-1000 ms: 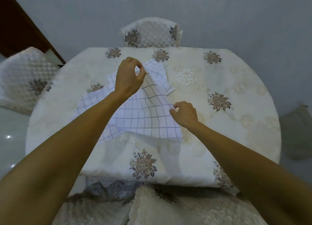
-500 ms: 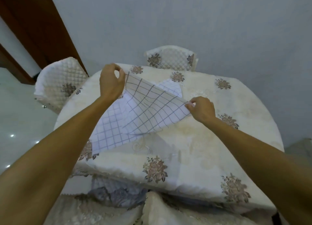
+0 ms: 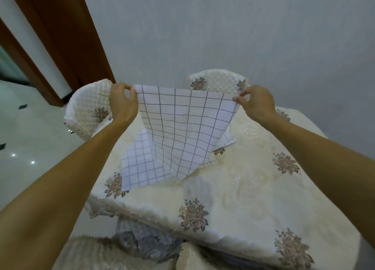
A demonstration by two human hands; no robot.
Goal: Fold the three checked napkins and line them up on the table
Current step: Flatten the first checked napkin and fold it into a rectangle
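Hands point(image 3: 188, 105) pinching napkin point(image 3: 182, 131) top corners, outstretched

Three white grid-checked cloth napkins point(image 3: 182, 127): one pinched by the fingers point(image 3: 132, 97), two below them. Two cream quilted chair backs point(image 3: 89, 105).

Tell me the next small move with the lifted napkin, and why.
Probably lay it flat on the bare cream floral tablecloth nearer the person, ready to fold. The left hand and right hand pinch the top corners of the white grey-checked cloth napkin, which hangs spread above a second checked napkin lying unfolded.
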